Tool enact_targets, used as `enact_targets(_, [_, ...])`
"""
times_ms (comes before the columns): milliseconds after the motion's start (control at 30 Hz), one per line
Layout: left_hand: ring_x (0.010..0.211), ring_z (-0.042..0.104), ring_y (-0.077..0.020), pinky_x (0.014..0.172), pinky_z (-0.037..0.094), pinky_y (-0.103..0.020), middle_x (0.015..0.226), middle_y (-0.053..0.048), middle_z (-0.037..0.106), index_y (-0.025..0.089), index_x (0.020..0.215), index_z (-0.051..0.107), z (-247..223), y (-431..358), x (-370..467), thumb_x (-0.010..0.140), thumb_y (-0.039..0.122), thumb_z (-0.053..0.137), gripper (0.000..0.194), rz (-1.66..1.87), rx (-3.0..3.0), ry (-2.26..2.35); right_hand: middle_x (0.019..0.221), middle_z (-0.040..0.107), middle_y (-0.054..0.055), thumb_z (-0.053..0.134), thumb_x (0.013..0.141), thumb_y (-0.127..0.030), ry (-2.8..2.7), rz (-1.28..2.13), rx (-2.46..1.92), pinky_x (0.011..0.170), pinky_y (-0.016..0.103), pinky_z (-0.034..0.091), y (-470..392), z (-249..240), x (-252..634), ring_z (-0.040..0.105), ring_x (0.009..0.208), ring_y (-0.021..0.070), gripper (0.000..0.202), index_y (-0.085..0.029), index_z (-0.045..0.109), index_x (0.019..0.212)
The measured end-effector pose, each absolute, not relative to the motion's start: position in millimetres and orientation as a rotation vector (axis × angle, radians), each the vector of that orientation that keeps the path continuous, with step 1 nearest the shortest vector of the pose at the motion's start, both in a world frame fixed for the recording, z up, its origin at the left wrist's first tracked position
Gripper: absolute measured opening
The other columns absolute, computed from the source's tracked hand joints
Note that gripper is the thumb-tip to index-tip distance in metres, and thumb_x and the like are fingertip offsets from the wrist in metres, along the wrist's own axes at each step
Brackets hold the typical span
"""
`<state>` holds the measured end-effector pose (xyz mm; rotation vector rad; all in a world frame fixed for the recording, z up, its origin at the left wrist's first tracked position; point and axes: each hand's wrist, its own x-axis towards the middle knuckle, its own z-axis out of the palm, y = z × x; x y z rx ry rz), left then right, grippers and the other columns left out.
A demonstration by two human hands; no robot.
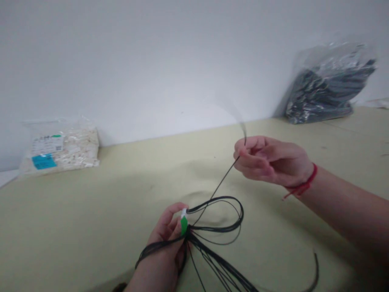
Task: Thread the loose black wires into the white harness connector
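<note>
Near the bottom middle, my left hand (170,231) is closed on a small white connector (184,212) with a green mark (184,225). Black wires (223,229) come out of its right side; some loop round to the right, others trail down, and a few lie across my left wrist. Up and to the right, my right hand (258,160) pinches a single thin black wire (224,178), stretched taut from the connector. The wire's free end curves up above my fingers, blurred.
A clear bag of small cream parts (80,148) with white and blue labels lies at the back left of the pale green table (91,227). A clear bag of black items (331,89) leans on the white wall at the back right.
</note>
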<state>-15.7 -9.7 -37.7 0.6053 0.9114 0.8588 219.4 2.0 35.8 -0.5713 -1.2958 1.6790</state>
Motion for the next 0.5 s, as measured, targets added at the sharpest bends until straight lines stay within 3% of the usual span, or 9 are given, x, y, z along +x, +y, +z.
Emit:
enact_targets(100, [0.066,0.063,-0.007,0.059,0.052,-0.011,0.078,0.0,0.067,0.024,0.09,0.056,-38.3,-8.9,-17.1,0.056,0.01,0.068,0.039,0.852,0.586,0.941,0.067,0.052,0.003,0.06,0.078,-0.024,-1.373,1.405,-0.694,0.049,0.015,0.036,3.2,42.6,226.2,0.046,0.058,0.0054,0.018,-0.009,0.064,0.086])
enact_targets(200, [0.066,0.063,-0.0067,0.058,0.051,-0.011,0.078,0.001,0.067,0.026,0.092,0.055,-41.6,-8.2,-16.8,0.055,0.012,0.07,0.042,0.86,0.593,0.977,0.079,0.056,-0.002,0.054,0.083,-0.019,-1.155,1.299,-0.505,0.065,0.015,0.045,-2.4,50.1,213.6,0.054,0.07,0.0038,0.011,-0.015,0.061,0.09])
enact_targets(267, [0.061,0.061,-0.0052,0.056,0.051,-0.01,0.072,0.003,0.066,0.026,0.091,0.055,-44.0,-7.8,-16.8,0.053,0.012,0.072,0.044,0.858,0.6,0.979,0.068,0.054,-0.006,0.042,0.087,-0.012,-1.057,1.39,-0.415,0.051,0.009,0.04,-11.3,53.3,197.8,0.048,0.052,-0.0011,0.015,-0.017,0.055,0.093])
enact_targets(367, [0.065,0.062,-0.0076,0.058,0.052,-0.012,0.076,0.001,0.067,0.027,0.096,0.053,-45.8,-7.2,-17.4,0.053,0.014,0.072,0.049,0.841,0.608,0.969,0.062,0.057,-0.005,0.039,0.088,-0.02,-1.321,1.508,-0.739,0.036,0.011,0.03,-29.2,49.1,171.1,0.04,0.037,0.0009,0.011,-0.015,0.049,0.087])
enact_targets(433, [0.068,0.063,-0.0099,0.059,0.053,-0.014,0.08,-0.002,0.068,0.028,0.097,0.052,-45.4,-7.2,-18.1,0.055,0.018,0.071,0.048,0.847,0.607,0.962,0.062,0.059,-0.001,0.045,0.083,-0.024,-1.675,1.266,-1.182,0.039,0.016,0.029,-40.5,39.5,155.0,0.045,0.042,0.0051,0.011,-0.015,0.049,0.077])
enact_targets(500, [0.066,0.063,-0.0103,0.058,0.052,-0.015,0.078,-0.002,0.067,0.028,0.097,0.052,-44.4,-7.6,-19.0,0.055,0.02,0.072,0.047,0.848,0.585,0.956,0.056,0.055,0.0,0.048,0.077,-0.022,-1.927,0.697,-1.554,0.041,0.02,0.023,-48.6,27.1,142.2,0.043,0.045,0.0077,0.012,-0.015,0.051,0.067])
